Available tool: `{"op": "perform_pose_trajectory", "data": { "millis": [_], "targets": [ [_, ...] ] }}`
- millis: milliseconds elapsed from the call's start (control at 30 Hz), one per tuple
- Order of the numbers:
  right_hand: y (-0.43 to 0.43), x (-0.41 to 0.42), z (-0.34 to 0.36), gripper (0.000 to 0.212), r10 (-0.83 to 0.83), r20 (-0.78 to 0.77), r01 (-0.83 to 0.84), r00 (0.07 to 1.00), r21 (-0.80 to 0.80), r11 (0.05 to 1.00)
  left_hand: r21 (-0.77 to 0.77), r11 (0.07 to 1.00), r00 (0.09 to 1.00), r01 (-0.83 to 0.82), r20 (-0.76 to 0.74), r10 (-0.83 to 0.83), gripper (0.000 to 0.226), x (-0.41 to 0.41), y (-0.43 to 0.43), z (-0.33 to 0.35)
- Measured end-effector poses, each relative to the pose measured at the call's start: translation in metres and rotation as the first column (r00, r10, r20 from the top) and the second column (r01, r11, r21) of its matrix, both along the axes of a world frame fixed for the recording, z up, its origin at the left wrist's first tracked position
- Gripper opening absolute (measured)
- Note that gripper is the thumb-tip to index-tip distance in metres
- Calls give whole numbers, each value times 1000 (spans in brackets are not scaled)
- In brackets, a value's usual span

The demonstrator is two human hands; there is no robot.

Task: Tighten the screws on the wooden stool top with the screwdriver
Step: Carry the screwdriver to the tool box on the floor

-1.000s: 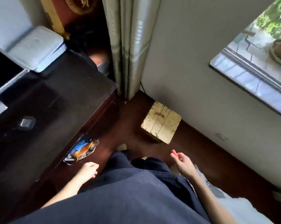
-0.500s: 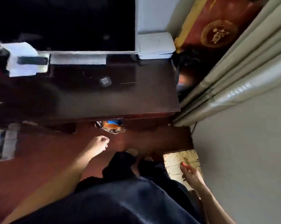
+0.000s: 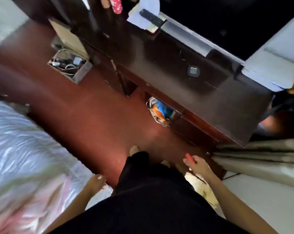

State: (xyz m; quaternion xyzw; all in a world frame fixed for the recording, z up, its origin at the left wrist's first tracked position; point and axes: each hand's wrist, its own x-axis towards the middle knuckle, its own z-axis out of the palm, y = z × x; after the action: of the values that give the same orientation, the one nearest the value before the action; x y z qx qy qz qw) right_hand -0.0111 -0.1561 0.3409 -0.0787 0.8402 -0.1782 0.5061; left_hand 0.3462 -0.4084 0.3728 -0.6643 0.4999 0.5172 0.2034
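Observation:
The wooden stool top [image 3: 204,189], pale yellow and worn, shows only in part at the lower right, between my dark trouser leg and my right forearm. My right hand [image 3: 199,166] hangs just above it and grips a red-handled screwdriver [image 3: 189,157]; only the handle end shows past my fingers. At the lower left my left hand [image 3: 95,182] hangs beside my leg over the floor, fingers loosely curled, holding nothing. The screws on the stool cannot be made out.
A long dark wooden cabinet [image 3: 176,65] runs across the top, with a pulled-out drawer of wires [image 3: 70,68] and a blue and orange bundle [image 3: 161,110] in an opening. A white bedcover [image 3: 16,149] fills the left. Curtains [image 3: 261,157] hang at the right.
The view has swung left across the room. The stool has slid from the centre to the lower right, under my right arm. Both hands stay at my sides, the right still holding the screwdriver.

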Motion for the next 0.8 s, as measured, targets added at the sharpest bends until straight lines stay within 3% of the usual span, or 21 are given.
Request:
{"op": "perform_pose_trajectory", "data": {
  "millis": [167,333,500,733,800],
  "targets": [
    [-92,13,13,31,243,-20,-243,970,-44,969,48,964,965,-261,4,262,14,60,16,-19],
    [-169,26,21,39,367,-56,-370,929,-77,926,58,954,953,-295,-59,298,25,85,-1,-30],
    [-227,35,25,28,436,-79,-441,897,-66,895,38,950,943,-311,-113,313,31,88,-39,-23],
    [-282,32,8,38,491,-18,-490,871,13,871,7,848,829,-529,-208,519,23,82,-124,4],
    [-299,31,3,31,497,2,-496,868,46,867,-4,835,815,-551,-217,537,23,81,-148,8]
  ]
}}
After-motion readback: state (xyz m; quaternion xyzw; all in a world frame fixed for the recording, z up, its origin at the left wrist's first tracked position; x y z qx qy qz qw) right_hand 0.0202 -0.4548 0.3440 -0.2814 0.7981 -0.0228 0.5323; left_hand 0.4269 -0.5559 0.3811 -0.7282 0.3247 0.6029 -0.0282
